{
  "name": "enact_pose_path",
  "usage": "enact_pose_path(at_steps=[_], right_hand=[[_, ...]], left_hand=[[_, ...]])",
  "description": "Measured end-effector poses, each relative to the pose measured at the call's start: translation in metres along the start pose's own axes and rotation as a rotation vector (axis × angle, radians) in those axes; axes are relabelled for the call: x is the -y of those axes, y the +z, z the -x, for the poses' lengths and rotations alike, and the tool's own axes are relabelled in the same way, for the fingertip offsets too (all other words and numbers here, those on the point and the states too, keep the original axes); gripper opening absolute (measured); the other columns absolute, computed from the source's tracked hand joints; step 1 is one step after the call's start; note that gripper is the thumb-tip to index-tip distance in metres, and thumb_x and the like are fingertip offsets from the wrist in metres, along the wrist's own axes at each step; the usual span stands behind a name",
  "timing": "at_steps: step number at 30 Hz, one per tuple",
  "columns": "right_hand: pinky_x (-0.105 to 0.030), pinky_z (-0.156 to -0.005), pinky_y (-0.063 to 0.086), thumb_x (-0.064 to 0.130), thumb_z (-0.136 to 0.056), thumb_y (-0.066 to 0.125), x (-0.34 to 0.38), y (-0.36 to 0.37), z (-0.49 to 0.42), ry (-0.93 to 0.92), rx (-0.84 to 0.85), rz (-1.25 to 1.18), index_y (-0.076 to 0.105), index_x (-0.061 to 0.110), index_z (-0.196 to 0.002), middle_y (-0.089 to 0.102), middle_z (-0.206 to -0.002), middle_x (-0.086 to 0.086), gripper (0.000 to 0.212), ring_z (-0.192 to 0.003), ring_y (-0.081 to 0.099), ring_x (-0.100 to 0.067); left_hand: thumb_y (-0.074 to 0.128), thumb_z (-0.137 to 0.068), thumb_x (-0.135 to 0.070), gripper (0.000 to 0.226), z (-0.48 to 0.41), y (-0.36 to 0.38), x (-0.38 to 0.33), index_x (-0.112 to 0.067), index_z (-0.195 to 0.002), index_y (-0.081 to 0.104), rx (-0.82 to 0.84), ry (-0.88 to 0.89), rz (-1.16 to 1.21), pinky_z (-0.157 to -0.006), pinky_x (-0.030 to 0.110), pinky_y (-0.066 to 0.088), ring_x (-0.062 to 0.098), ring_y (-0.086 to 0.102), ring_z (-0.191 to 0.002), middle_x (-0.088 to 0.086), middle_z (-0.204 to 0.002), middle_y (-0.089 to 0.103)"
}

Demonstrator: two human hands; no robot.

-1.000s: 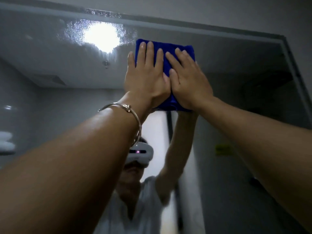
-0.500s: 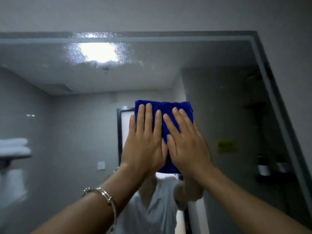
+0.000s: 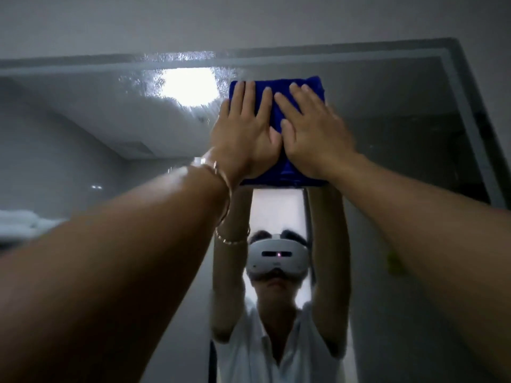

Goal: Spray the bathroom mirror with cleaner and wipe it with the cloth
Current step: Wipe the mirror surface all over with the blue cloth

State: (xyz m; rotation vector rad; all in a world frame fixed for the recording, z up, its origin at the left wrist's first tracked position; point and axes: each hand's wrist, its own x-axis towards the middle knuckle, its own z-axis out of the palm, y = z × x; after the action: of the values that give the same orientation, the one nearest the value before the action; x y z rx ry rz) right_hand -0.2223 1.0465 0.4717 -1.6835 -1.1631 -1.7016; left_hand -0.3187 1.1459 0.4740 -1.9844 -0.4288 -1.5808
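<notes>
head view: left hand point(image 3: 243, 139) and right hand point(image 3: 315, 134), fingers straight, press blue cloth point(image 3: 276, 111) flat under them against mirror point(image 3: 387, 106).

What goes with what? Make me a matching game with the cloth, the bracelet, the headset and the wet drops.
Things:
1 cloth
2 bracelet
3 headset
4 wet drops

Places:
A around the arm, just below the left hand
B top of the mirror, beside the bright light
C white, reflected low in the mirror
D pressed flat under the left hand and right hand

Pairs: 1-D, 2-A, 3-C, 4-B.
</notes>
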Motion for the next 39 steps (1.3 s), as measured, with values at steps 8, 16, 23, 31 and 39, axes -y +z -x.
enact_pose_path(at_steps=[8, 16, 23, 31, 39], right_hand=[[-0.039, -0.116, -0.003, 0.034, -0.099, 0.018, 0.019, 0.004, 0.024, 0.089, -0.045, 0.102, 0.016, 0.021, -0.151, 0.013, -0.159, -0.005, 0.054, -0.146, 0.007, -0.020], [-0.036, -0.115, 0.005, 0.037, -0.094, 0.012, 0.021, 0.001, 0.105, 0.075, 0.060, 0.111, 0.021, 0.015, -0.149, 0.019, -0.157, -0.009, 0.060, -0.145, 0.013, -0.022], [-0.036, -0.115, 0.007, 0.029, -0.093, 0.030, 0.009, 0.010, 0.214, 0.147, 0.028, 0.036, 0.019, 0.015, -0.147, 0.022, -0.154, -0.010, 0.057, -0.143, 0.013, -0.021], [-0.033, -0.115, 0.001, 0.037, -0.096, 0.019, -0.070, -0.018, 0.124, 0.047, 0.034, 0.072, 0.017, 0.017, -0.151, 0.013, -0.158, -0.009, 0.059, -0.146, 0.007, -0.021], [-0.032, -0.116, 0.001, 0.032, -0.099, 0.020, -0.133, -0.031, 0.079, 0.008, -0.021, 0.025, 0.015, 0.018, -0.151, 0.010, -0.159, -0.004, 0.055, -0.146, 0.004, -0.017]], left_hand=[[0.018, -0.098, -0.036, 0.059, 0.027, 0.005, -0.001, -0.012, -0.150, 0.002, -0.037, 0.044, 0.077, -0.116, 0.043, -0.001, 0.027, -0.007, -0.144, 0.014, -0.157, -0.005], [0.000, -0.088, -0.039, 0.068, 0.099, 0.018, -0.038, -0.007, -0.148, 0.001, -0.036, 0.062, 0.103, -0.114, 0.045, -0.001, 0.033, -0.003, -0.144, 0.021, -0.155, -0.002], [0.024, -0.089, -0.037, 0.064, 0.161, 0.036, -0.079, 0.000, -0.141, 0.027, -0.007, 0.326, 0.154, -0.110, 0.056, 0.023, 0.040, 0.019, -0.139, 0.026, -0.148, 0.018], [0.002, -0.085, -0.042, 0.073, 0.058, 0.016, -0.111, -0.005, -0.148, 0.002, 0.040, 0.200, -0.008, -0.116, 0.048, 0.005, 0.037, -0.003, -0.143, 0.024, -0.154, -0.002], [0.006, -0.086, -0.042, 0.071, -0.003, 0.018, -0.156, -0.011, -0.149, -0.004, -0.004, 0.050, 0.045, -0.116, 0.042, -0.003, 0.028, -0.011, -0.143, 0.016, -0.156, -0.010]])
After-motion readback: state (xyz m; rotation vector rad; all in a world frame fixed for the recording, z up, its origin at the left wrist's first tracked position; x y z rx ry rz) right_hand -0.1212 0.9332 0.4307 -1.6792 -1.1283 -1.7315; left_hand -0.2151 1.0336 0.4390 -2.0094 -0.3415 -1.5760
